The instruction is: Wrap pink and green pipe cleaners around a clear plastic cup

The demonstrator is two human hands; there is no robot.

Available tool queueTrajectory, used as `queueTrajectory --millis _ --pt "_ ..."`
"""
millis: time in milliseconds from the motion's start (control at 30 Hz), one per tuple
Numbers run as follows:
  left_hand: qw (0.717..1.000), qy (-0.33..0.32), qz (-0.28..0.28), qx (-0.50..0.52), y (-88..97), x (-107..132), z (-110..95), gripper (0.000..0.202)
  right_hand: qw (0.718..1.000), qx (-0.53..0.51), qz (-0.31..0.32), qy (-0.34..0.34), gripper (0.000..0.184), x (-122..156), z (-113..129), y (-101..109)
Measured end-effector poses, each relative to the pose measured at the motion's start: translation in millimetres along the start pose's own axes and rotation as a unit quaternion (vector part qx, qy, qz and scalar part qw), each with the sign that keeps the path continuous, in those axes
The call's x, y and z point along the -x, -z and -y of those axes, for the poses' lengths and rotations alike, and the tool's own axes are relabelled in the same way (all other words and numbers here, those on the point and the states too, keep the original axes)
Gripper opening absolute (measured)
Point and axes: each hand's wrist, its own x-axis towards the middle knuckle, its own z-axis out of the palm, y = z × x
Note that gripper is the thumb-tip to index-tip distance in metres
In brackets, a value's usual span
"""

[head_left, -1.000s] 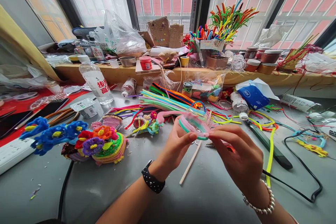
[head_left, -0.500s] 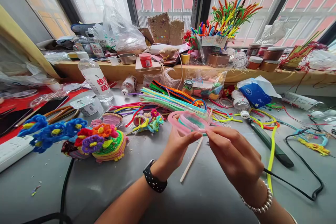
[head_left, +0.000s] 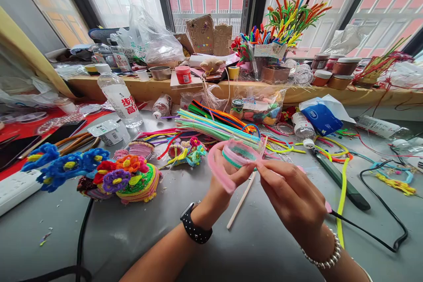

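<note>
My left hand point(head_left: 220, 183) is closed around a clear plastic ring or cup point(head_left: 243, 152), its lower part hidden by my fingers. Pink and teal pipe cleaner circles its rim. A pink pipe cleaner point(head_left: 216, 167) loops out to the left, its loose end hanging in front of my left hand. At the rim's near right side, my right hand point(head_left: 294, 196) pinches the pink pipe cleaner between thumb and fingers, close to my left thumb. Behind my right hand lies a mostly hidden pink object point(head_left: 328, 207) with a black cord. A pale thin stick point(head_left: 241, 202) lies below the ring.
Pipe-cleaner flowers point(head_left: 117, 180) and a water bottle point(head_left: 120, 99) stand at left. Bundled pipe cleaners point(head_left: 214, 125) lie behind my hands. A dark green utility knife point(head_left: 343, 183), a blue tissue pack point(head_left: 320, 116) and a black cord point(head_left: 383, 185) are at right. Jars line the sill.
The pink pipe cleaner's loose part has swung left and down, its end now showing in front of my left hand. My right hand has shifted slightly left.
</note>
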Motion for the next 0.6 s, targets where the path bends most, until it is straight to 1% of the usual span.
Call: queueTrajectory --millis 67,133,233,333,400,467,533,600 --pt "1.0 0.004 -0.01 0.004 -0.9 0.9 -0.6 0.054 1.0 -0.007 0.003 -0.002 0.032 -0.1 -0.3 -0.5" --pt "1.0 0.013 -0.013 0.011 -2.0 1.7 -1.3 0.055 1.0 -0.015 -0.009 -0.015 0.034 -1.6 -0.1 -1.1" --pt "0.999 0.021 0.007 0.037 -3.2 1.7 -2.5 0.055 0.998 -0.028 -0.033 -0.045 0.032 -5.4 0.3 -2.2" --pt "0.998 0.018 0.018 0.052 -2.9 0.7 -3.5 0.056 0.992 -0.057 -0.063 -0.095 0.03 -7.9 -0.7 -3.7" --pt "0.998 0.018 0.009 0.064 -1.8 -0.3 -4.0 0.056 0.981 -0.103 -0.079 -0.148 0.03 -7.8 -2.7 -5.0" --pt "0.996 0.027 0.005 0.087 -0.2 -1.5 -4.5 0.053 0.96 -0.167 -0.085 -0.207 0.028 -6.7 -5.5 -6.0" --pt "0.992 0.041 0.021 0.115 1.4 -2.8 -5.4 0.048 0.937 -0.229 -0.072 -0.254 0.029 -5.7 -8.7 -6.2" --pt "0.988 0.052 0.042 0.137 2.3 -3.9 -6.5 0.042 0.927 -0.255 -0.034 -0.274 0.04 -5.9 -12.0 -5.5"
